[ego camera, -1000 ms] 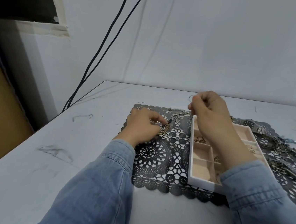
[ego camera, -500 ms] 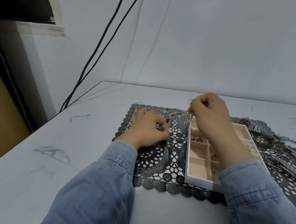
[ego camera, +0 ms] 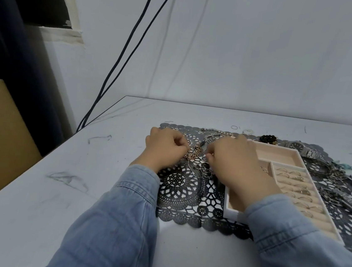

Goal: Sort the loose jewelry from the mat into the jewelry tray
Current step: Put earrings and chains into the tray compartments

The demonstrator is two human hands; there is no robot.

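Down came the right hand (ego camera: 233, 161), grasp hidden, beside the left hand (ego camera: 164, 149) pinching tangled rose-gold chains (ego camera: 194, 155) on the black lace mat (ego camera: 178, 183), nine o'clock of the white beige-lined tray (ego camera: 231, 214); I'd tease, never tug.

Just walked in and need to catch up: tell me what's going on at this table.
A person in denim sleeves is sorting jewelry. The left hand and right hand both pinch at a tangle of chains on the black lace mat, left of the tray. Rings sit in the tray's slots; a watch and bracelets wait on the mat to its right.
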